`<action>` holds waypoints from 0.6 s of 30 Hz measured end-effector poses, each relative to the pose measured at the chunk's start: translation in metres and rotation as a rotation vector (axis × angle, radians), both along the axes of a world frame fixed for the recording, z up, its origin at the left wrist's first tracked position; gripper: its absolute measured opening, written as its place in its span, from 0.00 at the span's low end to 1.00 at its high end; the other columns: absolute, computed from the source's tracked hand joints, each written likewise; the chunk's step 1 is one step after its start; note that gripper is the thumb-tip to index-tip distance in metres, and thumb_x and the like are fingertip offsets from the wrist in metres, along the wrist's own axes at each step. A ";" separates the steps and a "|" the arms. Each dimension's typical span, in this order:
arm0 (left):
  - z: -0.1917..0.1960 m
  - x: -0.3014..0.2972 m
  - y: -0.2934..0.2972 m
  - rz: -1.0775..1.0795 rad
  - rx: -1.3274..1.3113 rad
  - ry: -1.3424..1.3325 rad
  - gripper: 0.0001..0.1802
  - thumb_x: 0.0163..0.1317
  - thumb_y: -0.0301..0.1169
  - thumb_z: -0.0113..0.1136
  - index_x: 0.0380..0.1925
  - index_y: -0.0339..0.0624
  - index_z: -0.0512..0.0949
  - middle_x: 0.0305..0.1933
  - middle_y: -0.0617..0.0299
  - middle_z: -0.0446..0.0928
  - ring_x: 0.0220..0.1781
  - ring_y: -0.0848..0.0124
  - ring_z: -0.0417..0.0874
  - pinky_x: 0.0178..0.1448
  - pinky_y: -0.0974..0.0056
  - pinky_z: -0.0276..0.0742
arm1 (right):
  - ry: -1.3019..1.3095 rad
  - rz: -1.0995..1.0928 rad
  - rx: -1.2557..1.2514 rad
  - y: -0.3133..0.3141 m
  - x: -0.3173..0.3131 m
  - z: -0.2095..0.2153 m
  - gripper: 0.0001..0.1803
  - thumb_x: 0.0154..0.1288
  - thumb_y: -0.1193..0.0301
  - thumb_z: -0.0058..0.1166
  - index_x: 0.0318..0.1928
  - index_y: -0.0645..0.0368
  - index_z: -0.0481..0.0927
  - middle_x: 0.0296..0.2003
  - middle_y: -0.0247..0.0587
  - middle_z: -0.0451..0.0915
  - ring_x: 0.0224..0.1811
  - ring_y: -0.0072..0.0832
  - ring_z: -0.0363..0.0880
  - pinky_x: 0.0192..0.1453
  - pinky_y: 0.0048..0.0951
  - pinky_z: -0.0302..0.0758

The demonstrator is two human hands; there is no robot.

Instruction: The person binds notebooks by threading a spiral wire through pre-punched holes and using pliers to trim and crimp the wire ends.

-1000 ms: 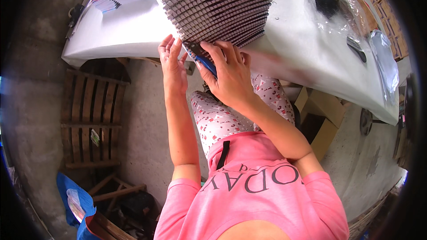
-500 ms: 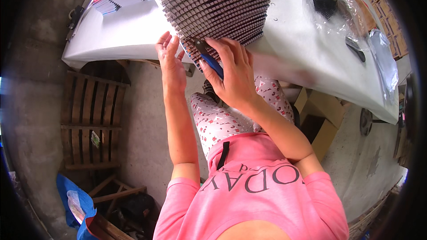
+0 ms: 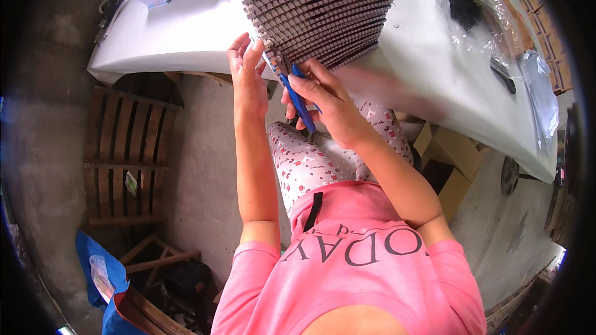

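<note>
one white table [image 3: 186, 31] carries a big fanned stack of spiral-bound books [image 3: 323, 9] at its near edge. left hand [image 3: 248, 80], fingers apart, flat against the stack's corner. right hand [image 3: 329, 102] clamps blue pliers [image 3: 298, 102], tip at the coil end. progress: looks mid-stack, finished count can't be told.

A blue tool [image 3: 298, 100] is seen against a white table [image 3: 186, 34]; the stack [image 3: 323, 9] is chequered in brown and white, trousers [image 3: 310, 164] are white with red flowers, the shirt [image 3: 354, 273] is pink
</note>
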State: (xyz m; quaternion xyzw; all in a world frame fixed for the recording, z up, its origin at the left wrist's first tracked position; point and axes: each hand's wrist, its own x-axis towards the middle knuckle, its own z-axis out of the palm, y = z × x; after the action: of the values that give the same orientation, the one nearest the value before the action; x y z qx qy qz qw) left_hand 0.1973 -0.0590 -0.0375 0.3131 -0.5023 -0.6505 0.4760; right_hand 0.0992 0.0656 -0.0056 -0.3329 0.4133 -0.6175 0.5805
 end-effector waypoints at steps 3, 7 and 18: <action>0.001 0.000 0.000 0.067 -0.001 0.047 0.33 0.54 0.51 0.56 0.56 0.49 0.61 0.55 0.65 0.64 0.57 0.71 0.61 0.57 0.60 0.54 | 0.699 -0.373 -0.211 0.000 0.003 -0.011 0.18 0.62 0.62 0.50 0.51 0.55 0.69 0.37 0.44 0.72 0.36 0.37 0.74 0.39 0.37 0.71; 0.010 -0.001 -0.001 0.046 -0.012 0.015 0.42 0.50 0.52 0.59 0.60 0.44 0.55 0.65 0.52 0.51 0.67 0.62 0.53 0.66 0.55 0.46 | 1.322 -0.721 -0.433 -0.005 -0.008 -0.007 0.22 0.59 0.62 0.53 0.53 0.53 0.69 0.42 0.41 0.70 0.44 0.39 0.70 0.49 0.42 0.64; 0.008 -0.002 -0.003 0.018 0.007 0.032 0.44 0.49 0.52 0.61 0.60 0.43 0.55 0.64 0.51 0.52 0.66 0.62 0.53 0.65 0.56 0.48 | 0.867 -0.344 -0.236 -0.010 -0.003 0.002 0.16 0.62 0.61 0.50 0.48 0.52 0.70 0.35 0.40 0.72 0.34 0.34 0.74 0.36 0.34 0.72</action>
State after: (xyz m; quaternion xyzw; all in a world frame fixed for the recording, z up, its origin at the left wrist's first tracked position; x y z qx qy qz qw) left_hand 0.1954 -0.0621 -0.0295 0.3088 -0.4895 -0.6530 0.4884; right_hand 0.0962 0.0558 -0.0033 -0.5502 0.5936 -0.5513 0.2024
